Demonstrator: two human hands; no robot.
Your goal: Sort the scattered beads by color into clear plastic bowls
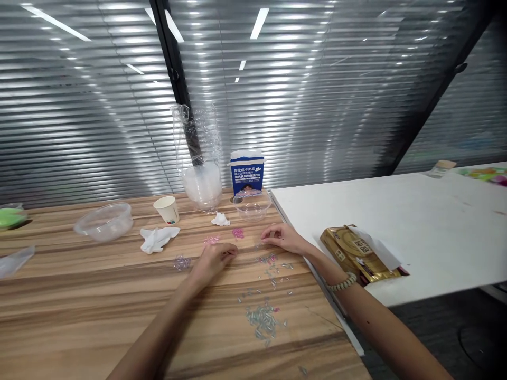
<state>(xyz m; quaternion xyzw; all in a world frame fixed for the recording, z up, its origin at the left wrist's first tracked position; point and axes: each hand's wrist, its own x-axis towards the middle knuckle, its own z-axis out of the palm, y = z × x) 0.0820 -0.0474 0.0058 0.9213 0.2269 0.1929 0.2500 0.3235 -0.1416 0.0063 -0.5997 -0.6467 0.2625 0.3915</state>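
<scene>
On the table [99,311], my left hand [213,261] is just beside the pale pink beads [211,240], fingers curled close together – whether they pinch anything, I cannot tell. Opposite, my right hand [284,238] has thumb and fingertips narrow, near the mixed beads [267,259]; I cannot tell if it holds one. Bright pink beads [237,233] lie between my hands, purple beads [181,263] left of both, and the clear beads [262,320] nearer me – a loose pile. Beyond stand a cup [167,210] and a blue box [247,173].

evenly lit | blinds [277,100] glare-streaked | soft shadows | upper-right corner dark
</scene>
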